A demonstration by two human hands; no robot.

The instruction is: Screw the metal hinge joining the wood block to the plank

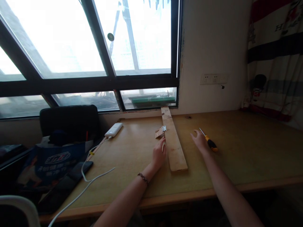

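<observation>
A long wooden plank lies on the wooden desk, running from the window sill toward me. A small metal hinge with a little wood piece sits against the plank's left edge. My left hand rests against the plank's left side, fingers curled, holding nothing that I can see. My right hand hovers open to the right of the plank, right beside a screwdriver with a yellow and black handle, which lies on the desk.
A white power bank with a white cable lies at the left. A dark phone, a blue bag and a black chair back stand further left. A wall socket and a striped curtain are at the right.
</observation>
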